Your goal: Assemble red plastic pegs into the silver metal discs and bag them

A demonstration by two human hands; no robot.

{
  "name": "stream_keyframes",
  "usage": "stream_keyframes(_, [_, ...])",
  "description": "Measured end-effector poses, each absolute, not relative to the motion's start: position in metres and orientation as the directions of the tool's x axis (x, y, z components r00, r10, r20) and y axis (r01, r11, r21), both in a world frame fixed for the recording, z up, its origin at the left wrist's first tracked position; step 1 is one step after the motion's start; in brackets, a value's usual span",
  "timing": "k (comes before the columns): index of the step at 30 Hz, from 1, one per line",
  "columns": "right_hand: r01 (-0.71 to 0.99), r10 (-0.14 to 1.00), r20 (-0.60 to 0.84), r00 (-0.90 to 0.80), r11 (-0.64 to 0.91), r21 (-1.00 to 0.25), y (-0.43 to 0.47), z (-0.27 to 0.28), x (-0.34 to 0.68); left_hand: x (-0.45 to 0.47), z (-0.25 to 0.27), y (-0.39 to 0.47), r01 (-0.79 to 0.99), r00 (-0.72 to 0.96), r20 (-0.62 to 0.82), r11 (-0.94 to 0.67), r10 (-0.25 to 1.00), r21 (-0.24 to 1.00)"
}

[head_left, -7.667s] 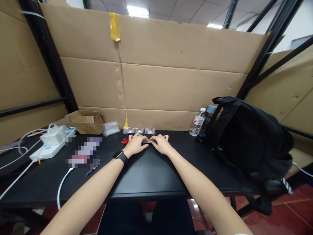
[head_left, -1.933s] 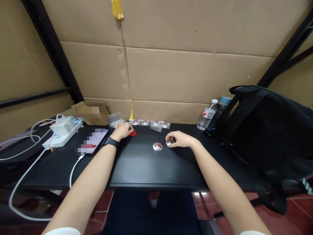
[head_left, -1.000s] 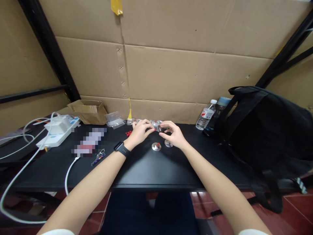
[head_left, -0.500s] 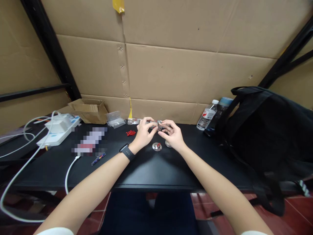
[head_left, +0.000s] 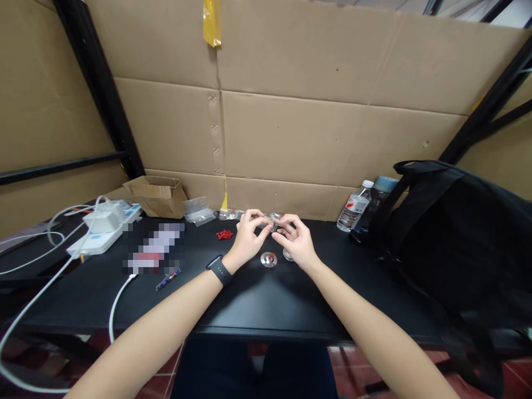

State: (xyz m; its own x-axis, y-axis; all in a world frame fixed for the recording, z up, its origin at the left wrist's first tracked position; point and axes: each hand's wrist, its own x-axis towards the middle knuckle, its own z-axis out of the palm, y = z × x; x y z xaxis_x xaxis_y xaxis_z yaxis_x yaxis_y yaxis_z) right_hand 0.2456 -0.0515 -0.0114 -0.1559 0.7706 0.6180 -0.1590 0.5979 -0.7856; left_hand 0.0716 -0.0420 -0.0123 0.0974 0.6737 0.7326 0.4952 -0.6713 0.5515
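Left hand (head_left: 248, 241) and right hand (head_left: 297, 241) meet over the middle of the tabletop (head_left: 266, 310). Fingers of both nearly closed, tips pinching one small shiny piece (head_left: 274, 224) with a bit of red on it, held between them just off the surface. Fingertips cover most of it; exact grip and shape hard to make out.

Metal disc (head_left: 269, 259) with a red loop lies flat just below the hands. Second disc (head_left: 287, 254) beside it is partly hidden by the right hand. Red cords (head_left: 224, 235) piled left of the left hand. Clear packets (head_left: 230, 214) along the cardboard wall (head_left: 291, 138), some blocked by the fingers. Phone (head_left: 155, 246) pixelated, screen unreadable. Backpack (head_left: 453, 238) cut off at right edge; it covers part of the blue-capped bottle (head_left: 382, 188).

Vs 1.9 s ago: left hand was at the red cords, right at the second disc; both are now together, cord pile uncovered. Vs 1.0 s ago: the gap between the fingertips has closed. View tilted up a bit vs 0.5 s ago, ceiling strip now in at top right.
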Motion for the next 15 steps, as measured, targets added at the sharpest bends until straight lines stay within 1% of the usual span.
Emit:
stream_keyframes(6, [-0.148,0.780,0.604,-0.162,0.586,-0.797,-0.051,-0.011,0.246,0.071,-0.004,-0.051,0.640,0.117,0.770,-0.640,0.627,0.424])
stream_keyframes(12, [-0.134,0.795,0.577,-0.187,0.561,-0.817,-0.050,-0.013,0.247,0.068,-0.002,-0.055,0.722,0.192,0.807,-0.637,0.558,0.269])
stream_keyframes(15, [-0.134,0.801,0.552,-0.233,0.535,-0.834,-0.050,-0.012,0.248,0.067,-0.001,-0.055,0.740,0.214,0.816,-0.634,0.538,0.224])
